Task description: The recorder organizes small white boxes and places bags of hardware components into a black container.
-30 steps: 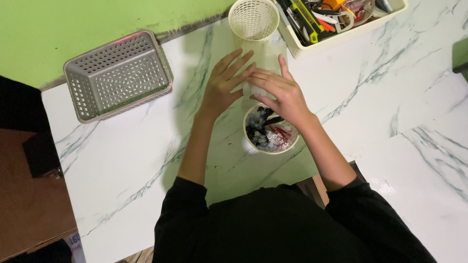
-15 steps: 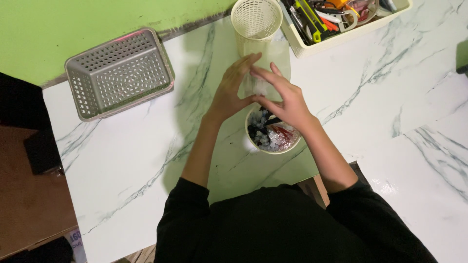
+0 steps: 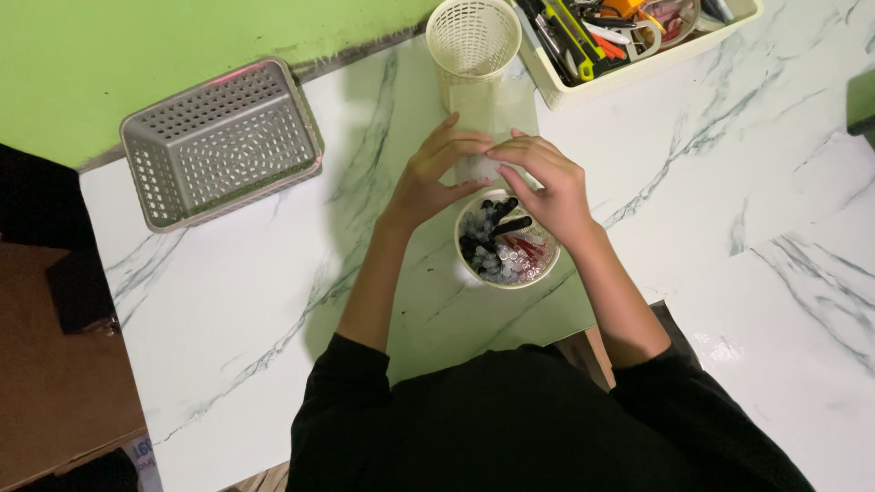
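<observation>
My left hand (image 3: 433, 178) and my right hand (image 3: 550, 187) meet fingertip to fingertip over the marble-patterned table (image 3: 273, 292). Together they pinch a small pale, translucent object (image 3: 476, 168); most of it is hidden by the fingers, so I cannot tell what kind of thing it is. Just below the hands stands a round cream cup (image 3: 467, 266) packed with black, clear and red pens. My right palm hangs over the cup's right rim.
An empty cream mesh cup (image 3: 474, 36) stands behind the hands, with a pale sheet (image 3: 497, 109) lying at its foot. A cream tray (image 3: 629, 68) of tools and stationery sits at the back right. A grey perforated basket (image 3: 223, 141) is at the back left, against a green wall.
Both hands have drawn back from near the mesh cup toward the pen cup. The fingers, spread earlier, have closed together on the small pale object.
</observation>
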